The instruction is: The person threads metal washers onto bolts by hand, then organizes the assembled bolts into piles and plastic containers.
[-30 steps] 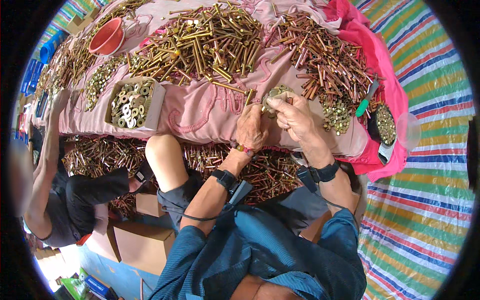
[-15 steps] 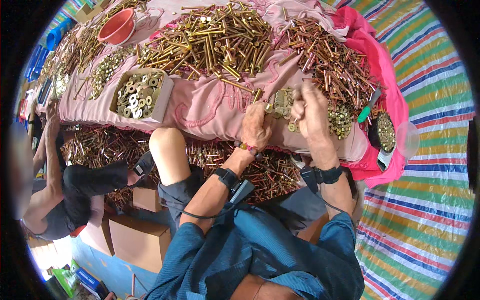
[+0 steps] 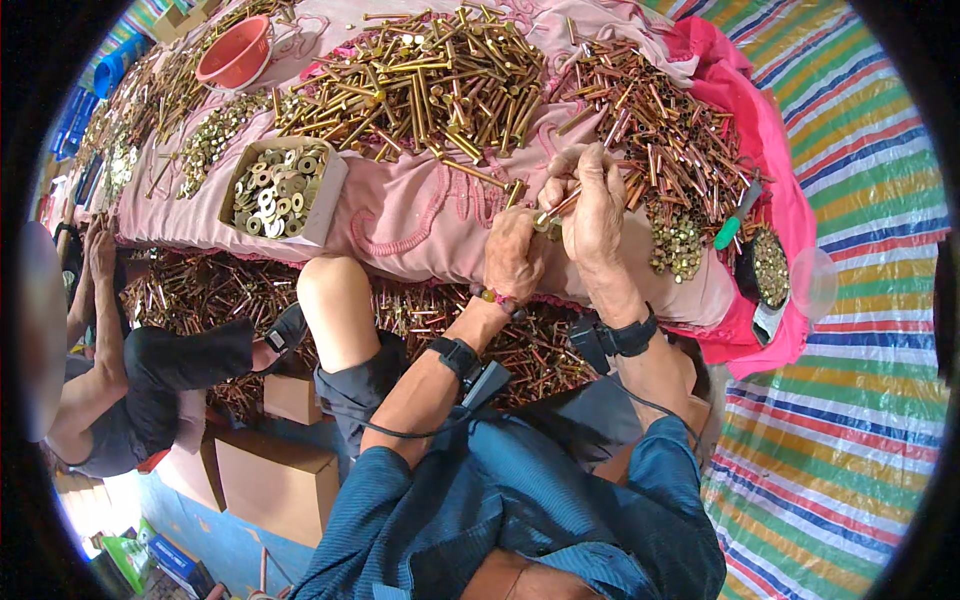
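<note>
Both hands meet over the near edge of the pink-covered table [image 3: 420, 215]: the right hand [image 3: 598, 215] is closed on a brass bolt [image 3: 560, 207], whose long axis slants from lower left, at the left hand, up to the right into the right fingers. The left hand [image 3: 515, 255] is pinched shut at the bolt's lower end, though what it grips there is too small to tell. Behind them lie the brass bolt heap [image 3: 420, 85] and copper-coloured bolt heap [image 3: 665, 135]; a box of washers [image 3: 280, 190] sits well to the left.
</note>
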Tool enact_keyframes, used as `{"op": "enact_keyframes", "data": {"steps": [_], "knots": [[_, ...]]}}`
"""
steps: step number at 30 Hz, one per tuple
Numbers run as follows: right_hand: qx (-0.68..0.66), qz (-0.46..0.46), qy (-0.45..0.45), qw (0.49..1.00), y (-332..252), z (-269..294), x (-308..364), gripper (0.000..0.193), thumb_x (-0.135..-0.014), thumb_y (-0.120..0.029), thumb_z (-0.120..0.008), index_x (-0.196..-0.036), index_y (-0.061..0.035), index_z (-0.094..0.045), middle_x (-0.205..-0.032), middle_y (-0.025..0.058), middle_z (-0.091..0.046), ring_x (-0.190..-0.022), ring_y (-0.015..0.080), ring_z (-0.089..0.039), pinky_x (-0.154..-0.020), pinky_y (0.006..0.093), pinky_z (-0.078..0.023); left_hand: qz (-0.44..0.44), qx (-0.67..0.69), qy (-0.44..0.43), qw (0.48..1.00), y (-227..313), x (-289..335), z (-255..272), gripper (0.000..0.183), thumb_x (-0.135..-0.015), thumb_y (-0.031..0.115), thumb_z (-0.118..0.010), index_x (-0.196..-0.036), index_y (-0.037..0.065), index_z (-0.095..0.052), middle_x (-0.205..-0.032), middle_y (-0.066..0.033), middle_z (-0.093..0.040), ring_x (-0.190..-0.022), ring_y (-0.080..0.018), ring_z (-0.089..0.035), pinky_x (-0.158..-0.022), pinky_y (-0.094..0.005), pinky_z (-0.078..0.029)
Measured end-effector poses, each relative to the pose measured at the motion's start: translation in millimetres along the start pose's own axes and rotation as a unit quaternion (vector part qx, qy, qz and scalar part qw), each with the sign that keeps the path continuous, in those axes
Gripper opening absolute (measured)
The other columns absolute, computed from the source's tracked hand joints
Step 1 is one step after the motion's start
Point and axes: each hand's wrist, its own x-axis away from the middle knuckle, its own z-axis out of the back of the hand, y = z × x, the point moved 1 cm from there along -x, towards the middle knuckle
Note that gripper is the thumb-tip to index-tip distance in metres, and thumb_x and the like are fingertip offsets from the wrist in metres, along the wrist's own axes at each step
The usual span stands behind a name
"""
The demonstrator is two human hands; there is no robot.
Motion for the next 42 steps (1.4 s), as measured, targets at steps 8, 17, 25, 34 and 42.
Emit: {"op": "enact_keyframes", "data": {"steps": [8,17,25,34,42], "knots": [[0.295,0.080,-0.059,0.950,4,-5,15,0.036,-0.108,-0.037,-0.047,-0.110,-0.0032,-0.059,-0.086,0.0057,-0.064,-0.078,0.0128,-0.063,-0.072,0.0285,-0.053,-0.026,0.000,-0.016,1.000,-6,3,-1,0.040,-0.082,0.003,-0.066,-0.121,0.003,-0.062,-0.105,-0.0192,-0.065,-0.102,-0.0395,-0.061,-0.088,-0.0473,-0.049],[0.625,0.288,-0.112,0.717,4,15,32,0.039,-0.098,-0.033,-0.062,-0.122,-0.0026,-0.061,-0.118,0.0193,-0.057,-0.110,0.0384,-0.056,-0.097,0.0457,-0.045,0.053,0.067,-0.006,0.996,-8,7,-2,0.047,-0.096,0.015,-0.065,-0.139,0.002,-0.050,-0.124,-0.0169,-0.065,-0.114,-0.0301,-0.065,-0.096,-0.0396,-0.050],[0.669,0.111,0.105,0.727,-62,131,76,0.013,-0.088,-0.012,-0.069,-0.098,-0.0032,-0.072,-0.091,0.0161,-0.067,-0.086,0.0323,-0.065,-0.079,0.0400,-0.051,0.062,-0.007,0.018,0.998,-9,10,1,0.021,-0.097,0.003,-0.061,-0.117,0.000,-0.061,-0.100,-0.0166,-0.070,-0.093,-0.0330,-0.071,-0.079,-0.0381,-0.055],[0.731,0.078,0.028,0.677,-69,186,87,0.020,-0.085,-0.011,-0.073,-0.104,-0.0039,-0.074,-0.087,0.0178,-0.064,-0.083,0.0364,-0.064,-0.072,0.0425,-0.050,0.044,-0.018,-0.002,0.999,1,3,0,0.017,-0.095,0.003,-0.061,-0.112,0.000,-0.061,-0.097,-0.0182,-0.067,-0.089,-0.0372,-0.067,-0.076,-0.0420,-0.053],[0.707,0.093,0.002,0.701,-55,181,48,0.021,-0.087,-0.017,-0.073,-0.104,-0.0060,-0.071,-0.094,0.0148,-0.062,-0.085,0.0317,-0.064,-0.073,0.0408,-0.051,0.028,-0.040,-0.020,0.999,-10,10,-1,0.031,-0.090,0.002,-0.059,-0.121,-0.002,-0.058,-0.097,-0.0231,-0.063,-0.089,-0.0427,-0.062,-0.076,-0.0477,-0.050]]}}
